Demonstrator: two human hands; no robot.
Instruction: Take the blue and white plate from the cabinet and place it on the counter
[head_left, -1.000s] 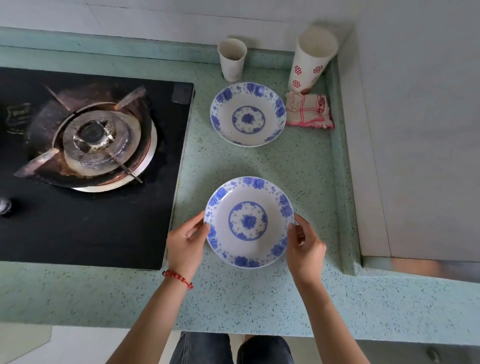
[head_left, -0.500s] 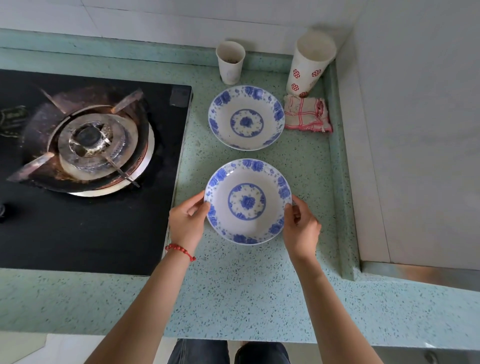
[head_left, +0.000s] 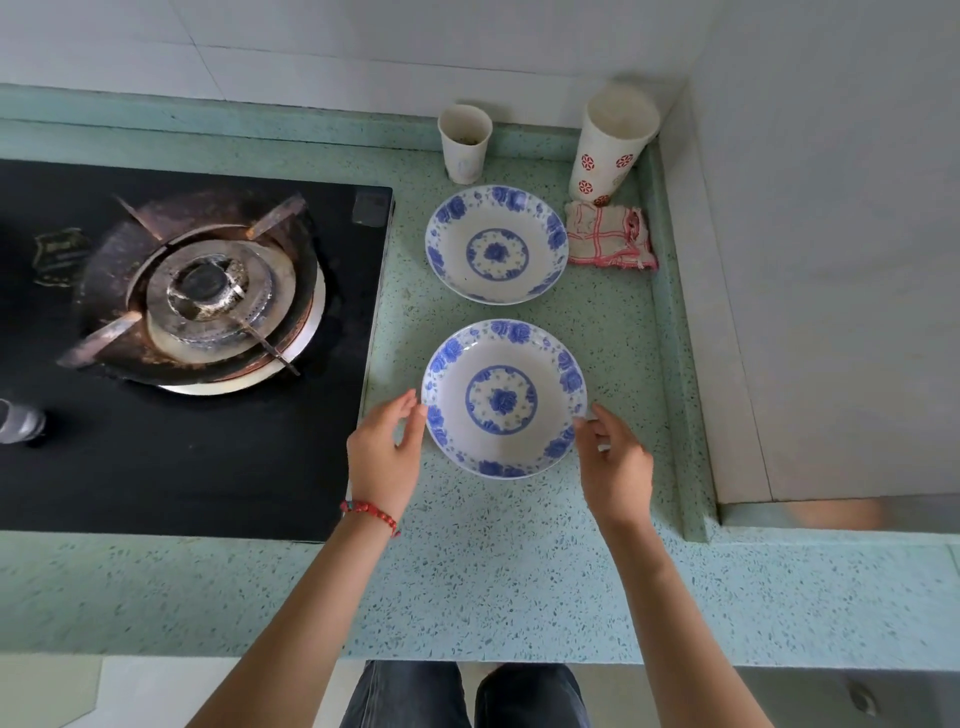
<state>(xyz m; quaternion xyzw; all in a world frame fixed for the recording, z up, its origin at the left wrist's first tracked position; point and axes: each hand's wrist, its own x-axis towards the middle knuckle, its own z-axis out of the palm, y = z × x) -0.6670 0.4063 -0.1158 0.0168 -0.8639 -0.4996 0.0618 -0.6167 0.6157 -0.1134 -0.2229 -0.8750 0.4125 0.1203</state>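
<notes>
A blue and white plate (head_left: 503, 399) with a floral rim lies flat on the speckled green counter (head_left: 493, 571), just right of the stove. My left hand (head_left: 387, 452) is at its left edge, fingers spread, barely off the rim. At the plate's right edge my right hand (head_left: 613, 457) hovers with loose fingers, slightly blurred. Neither hand grips the plate. A second matching plate (head_left: 496, 244) rests farther back on the counter.
A black gas stove (head_left: 171, 332) with a rusty burner fills the left side. At the back stand a small paper cup (head_left: 465, 143) and a tall cup with red marks (head_left: 613, 143); a red-checked cloth (head_left: 609, 236) lies beside the far plate. A raised green ledge (head_left: 675, 332) and white wall bound the right.
The near plate was carried forward between both hands and set down on the counter. Both hands have since let go of its rim and opened.
</notes>
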